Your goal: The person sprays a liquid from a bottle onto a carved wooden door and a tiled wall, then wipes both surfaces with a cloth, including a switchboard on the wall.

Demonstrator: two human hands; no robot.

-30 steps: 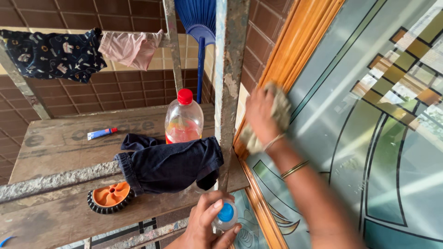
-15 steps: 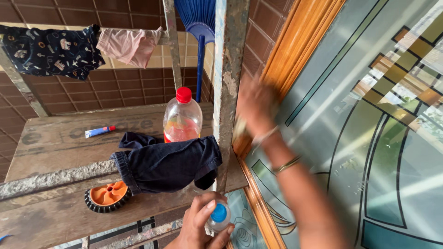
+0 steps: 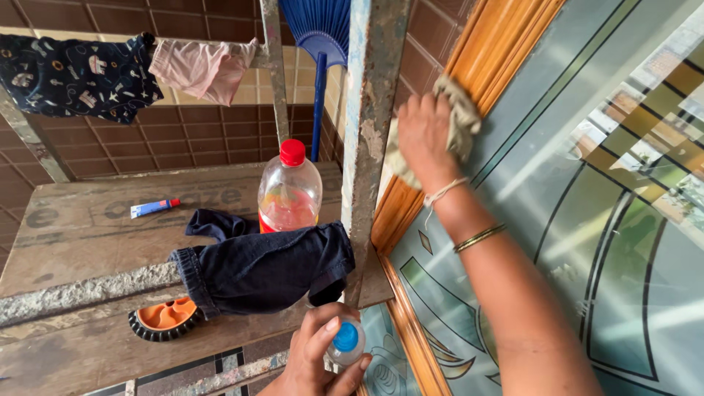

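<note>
My right hand (image 3: pixel 423 137) presses a crumpled beige cloth (image 3: pixel 460 122) against the orange wooden frame (image 3: pixel 490 64) at the edge of a patterned glass panel (image 3: pixel 587 198). My left hand (image 3: pixel 315 358), low in the view, grips a small clear bottle with a blue cap (image 3: pixel 345 342). A thread and a thin bangle circle my right wrist.
A rusty metal scaffold post (image 3: pixel 372 132) rises between my hands. On the wooden plank (image 3: pixel 95 242) lie dark jeans (image 3: pixel 268 268), a red-capped plastic bottle (image 3: pixel 290 194), a small tube (image 3: pixel 153 208) and an orange wheel (image 3: pixel 166 318). A blue broom (image 3: pixel 317 44) and hanging clothes (image 3: pixel 81 70) are behind.
My right hand has slid the cloth upward along the wooden frame. My left hand keeps the small bottle in about the same place.
</note>
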